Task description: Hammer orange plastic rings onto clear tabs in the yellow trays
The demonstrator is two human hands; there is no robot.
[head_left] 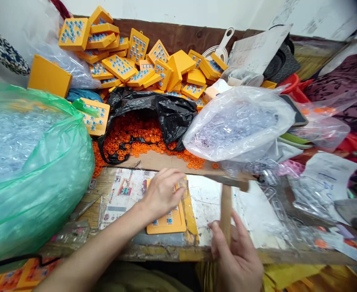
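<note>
My left hand [163, 192] lies on an orange plastic tray [167, 221] with small blue pieces, which rests flat on the work board; the fingers are bent over its top edge and press it down. My right hand [237, 257] is closed round the wooden handle of a hammer [226, 209], whose blurred head is raised just right of the tray, over the board.
A heap of orange trays [142, 65] fills the back. Orange rings [135, 142] spill from a black bag [154, 109]. A big green bag [32, 166] of clear parts stands left, a clear bag [239, 123] of clear parts right. Papers and clutter lie far right.
</note>
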